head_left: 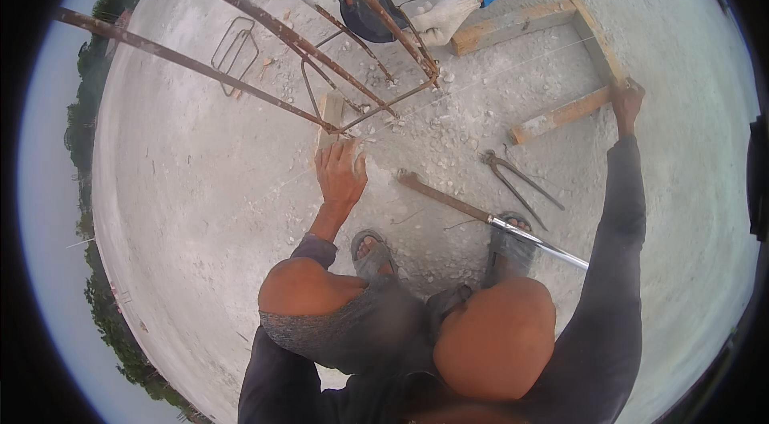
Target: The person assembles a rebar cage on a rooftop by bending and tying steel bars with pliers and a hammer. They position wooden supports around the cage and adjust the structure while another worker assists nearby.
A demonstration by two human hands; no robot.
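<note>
My left hand [340, 173] is closed on the near end of a short wooden block [329, 113] lying at the foot of the rusty rebar [232, 75]. Off to the right, my right hand [628, 102] grips a corner of a three-sided wooden frame [594, 43], which rests on the concrete with its open side toward the rebar. Between my arms lie a pair of pincers [517, 183] with spread handles and a bar [452, 203] with a rough brown end and a shiny metal shaft.
Across from me, a co-worker's white-gloved hand [448, 14] with a blue sleeve is beside a dark object [364, 11] behind the bars. Several rebars slant up to the left, joined by a stirrup. Bent wire loops [235, 55] lie at left. Rubble [436, 252] covers the concrete near my feet.
</note>
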